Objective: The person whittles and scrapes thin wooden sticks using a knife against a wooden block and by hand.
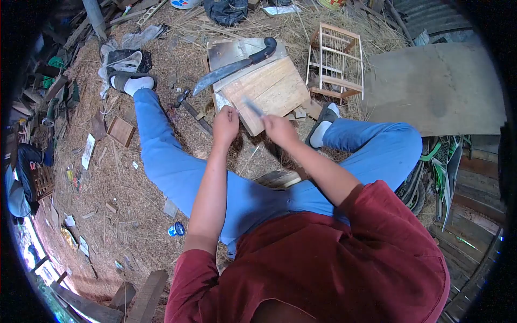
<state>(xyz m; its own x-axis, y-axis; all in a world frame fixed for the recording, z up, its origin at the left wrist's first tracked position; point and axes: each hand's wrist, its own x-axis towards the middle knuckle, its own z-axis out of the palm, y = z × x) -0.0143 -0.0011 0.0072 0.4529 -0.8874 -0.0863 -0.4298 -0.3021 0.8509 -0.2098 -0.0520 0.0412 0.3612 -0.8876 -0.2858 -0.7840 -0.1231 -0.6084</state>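
My right hand (280, 131) is closed around a knife (252, 107), whose blade is blurred and points up and left over the near edge of a wooden board (277, 89). Beside the board's left corner, my left hand (226, 125) has its fingers pinched together; whatever it may hold is too small or hidden to make out. A machete (231, 72) with a dark curved handle lies across the far part of the board. To the left of the board, a hammer (191, 107) rests on the ground.
A small slatted wooden frame (339, 64) stands right of the board, with a large flat sheet (436, 89) beyond it. Straw and shavings cover the ground. A shallow wooden box (121, 131) and a blue tin (176, 229) lie to the left. My legs spread around the board.
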